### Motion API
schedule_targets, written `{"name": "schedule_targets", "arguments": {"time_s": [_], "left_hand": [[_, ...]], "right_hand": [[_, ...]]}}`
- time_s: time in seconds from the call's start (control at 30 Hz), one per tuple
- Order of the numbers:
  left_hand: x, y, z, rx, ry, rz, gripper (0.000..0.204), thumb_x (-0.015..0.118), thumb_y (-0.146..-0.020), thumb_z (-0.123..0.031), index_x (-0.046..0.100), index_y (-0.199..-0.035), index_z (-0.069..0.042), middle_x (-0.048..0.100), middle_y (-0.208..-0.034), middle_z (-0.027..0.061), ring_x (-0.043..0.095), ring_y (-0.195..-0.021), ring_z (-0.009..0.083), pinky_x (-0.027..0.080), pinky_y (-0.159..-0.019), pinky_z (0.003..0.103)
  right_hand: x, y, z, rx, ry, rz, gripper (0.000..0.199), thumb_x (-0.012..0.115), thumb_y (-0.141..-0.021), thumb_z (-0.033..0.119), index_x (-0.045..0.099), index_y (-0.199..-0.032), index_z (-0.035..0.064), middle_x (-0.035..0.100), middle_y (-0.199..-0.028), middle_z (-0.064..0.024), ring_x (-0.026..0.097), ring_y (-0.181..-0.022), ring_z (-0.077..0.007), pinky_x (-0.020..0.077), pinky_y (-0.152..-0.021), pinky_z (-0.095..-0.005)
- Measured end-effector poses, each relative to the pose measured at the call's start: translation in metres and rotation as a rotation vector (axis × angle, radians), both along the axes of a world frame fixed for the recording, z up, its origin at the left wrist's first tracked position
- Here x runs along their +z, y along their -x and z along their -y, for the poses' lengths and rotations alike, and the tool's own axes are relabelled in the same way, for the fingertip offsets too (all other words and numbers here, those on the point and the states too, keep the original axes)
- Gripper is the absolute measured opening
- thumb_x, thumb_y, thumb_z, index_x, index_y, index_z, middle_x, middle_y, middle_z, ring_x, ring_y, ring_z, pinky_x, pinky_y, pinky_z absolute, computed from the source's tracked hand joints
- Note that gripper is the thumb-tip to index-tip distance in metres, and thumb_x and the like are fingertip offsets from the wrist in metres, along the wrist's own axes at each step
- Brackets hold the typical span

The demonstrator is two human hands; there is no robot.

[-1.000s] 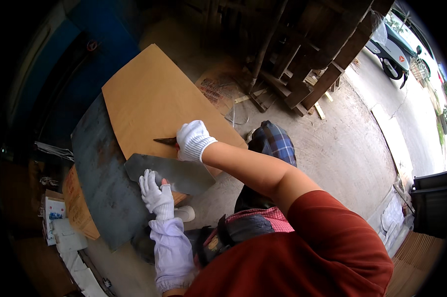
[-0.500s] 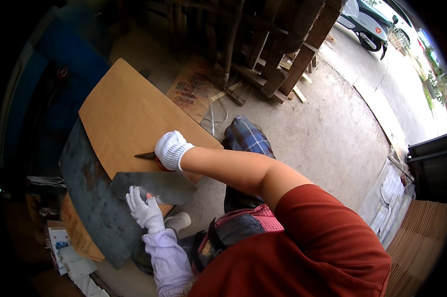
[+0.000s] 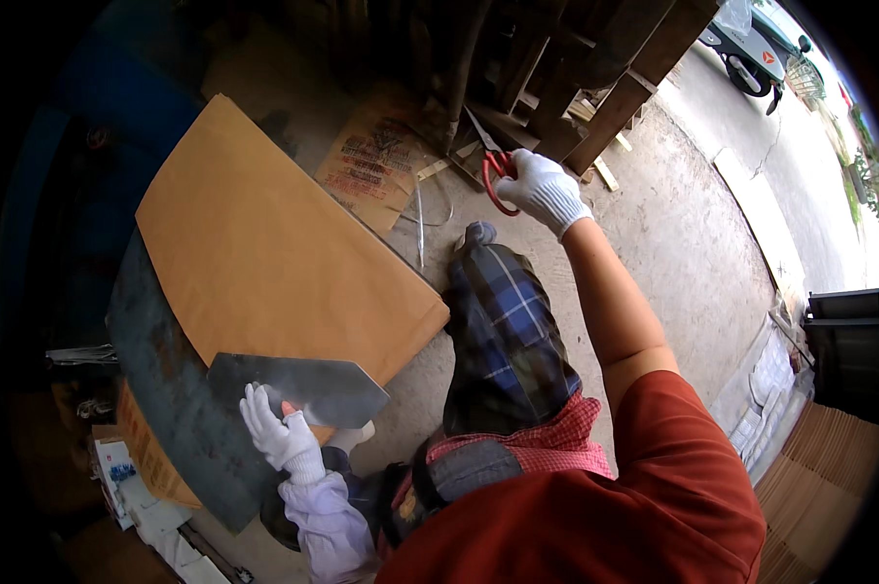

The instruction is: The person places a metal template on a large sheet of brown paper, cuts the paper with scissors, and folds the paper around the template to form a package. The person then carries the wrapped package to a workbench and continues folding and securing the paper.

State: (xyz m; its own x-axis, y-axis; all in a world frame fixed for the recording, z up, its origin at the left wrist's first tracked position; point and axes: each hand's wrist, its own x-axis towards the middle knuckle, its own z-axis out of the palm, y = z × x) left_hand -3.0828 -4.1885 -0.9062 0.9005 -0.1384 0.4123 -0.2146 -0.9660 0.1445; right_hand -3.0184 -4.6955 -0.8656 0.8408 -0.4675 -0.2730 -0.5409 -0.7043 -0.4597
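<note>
My right hand (image 3: 547,192), in a white knit glove, is closed round a pair of red-handled scissors (image 3: 499,175). It is raised out over the floor, right of the brown paper, and the dark blades point up and away. My left hand (image 3: 282,433), also gloved, lies flat with its fingers stretched over a grey metal plate (image 3: 337,384); a bare thumb tip shows through the glove. That plate rests across the near edge of a large brown paper stack (image 3: 274,248), which lies on a dark, stained board (image 3: 182,409).
Wooden pallets (image 3: 595,107) stand at the far side. A printed brown sack (image 3: 371,165) and a white strap (image 3: 420,229) are on the floor. Stacked cardboard (image 3: 814,487) is at the lower right, and a scooter (image 3: 751,58) stands outside at the top right.
My right hand has swung from the paper up and to the right, carrying the scissors away. My left hand stays on the metal plate.
</note>
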Motion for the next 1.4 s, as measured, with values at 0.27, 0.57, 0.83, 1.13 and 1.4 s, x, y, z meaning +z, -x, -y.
{"name": "schedule_targets", "arguments": {"time_s": [0.27, 0.57, 0.83, 1.13, 1.4], "left_hand": [[0.013, 0.003, 0.006, 0.005, -0.041, -0.084, 0.045, 0.057, -0.092, -0.009, 0.054, -0.136, 0.000, 0.052, -0.146, 0.0161, 0.045, -0.135, 0.0402, 0.036, -0.114, 0.048], [0.014, -0.008, 0.014, -0.034, -0.079, -0.105, 0.047, 0.046, -0.103, -0.028, 0.052, -0.136, 0.005, 0.051, -0.145, 0.0215, 0.047, -0.134, 0.0423, 0.036, -0.113, 0.050], [0.017, -0.012, 0.021, 0.021, -0.123, -0.178, 0.050, 0.042, -0.106, -0.030, 0.048, -0.137, 0.009, 0.052, -0.141, 0.0263, 0.047, -0.132, 0.0473, 0.039, -0.110, 0.054], [0.019, -0.008, 0.021, 0.099, -0.118, -0.226, 0.058, 0.040, -0.107, -0.042, 0.048, -0.137, 0.007, 0.048, -0.144, 0.0288, 0.046, -0.133, 0.0481, 0.037, -0.111, 0.055], [0.015, -0.003, 0.019, 0.162, -0.101, -0.276, 0.067, 0.035, -0.106, -0.051, 0.045, -0.140, 0.006, 0.043, -0.149, 0.0270, 0.042, -0.138, 0.0444, 0.032, -0.115, 0.053]], "right_hand": [[-0.204, 0.047, 0.024, -0.137, -0.102, -0.415, 0.044, 0.064, -0.084, 0.030, 0.065, -0.122, 0.0073, 0.068, -0.119, -0.0222, 0.065, -0.114, -0.0385, 0.0520, -0.095, -0.0445], [-0.282, -0.020, 0.019, -0.020, -0.062, -0.425, 0.041, 0.066, -0.088, 0.037, 0.066, -0.119, 0.0094, 0.070, -0.116, -0.0192, 0.066, -0.110, -0.0385, 0.0542, -0.091, -0.0452], [-0.287, -0.112, 0.006, 0.427, -0.032, -0.538, 0.048, 0.069, -0.083, 0.045, 0.073, -0.108, 0.0044, 0.072, -0.106, -0.0208, 0.070, -0.102, -0.0375, 0.0565, -0.082, -0.0445], [-0.335, -0.230, -0.111, 0.730, 0.224, -0.645, 0.028, 0.065, -0.089, 0.031, 0.075, -0.112, 0.0175, 0.074, -0.107, -0.0080, 0.073, -0.097, -0.0253, 0.0576, -0.075, -0.0387], [-0.400, -0.228, -0.142, 0.230, -0.030, -0.365, 0.045, 0.056, -0.095, 0.046, 0.069, -0.117, 0.0095, 0.073, -0.111, -0.0150, 0.070, -0.105, -0.0326, 0.0562, -0.086, -0.0408]]}}
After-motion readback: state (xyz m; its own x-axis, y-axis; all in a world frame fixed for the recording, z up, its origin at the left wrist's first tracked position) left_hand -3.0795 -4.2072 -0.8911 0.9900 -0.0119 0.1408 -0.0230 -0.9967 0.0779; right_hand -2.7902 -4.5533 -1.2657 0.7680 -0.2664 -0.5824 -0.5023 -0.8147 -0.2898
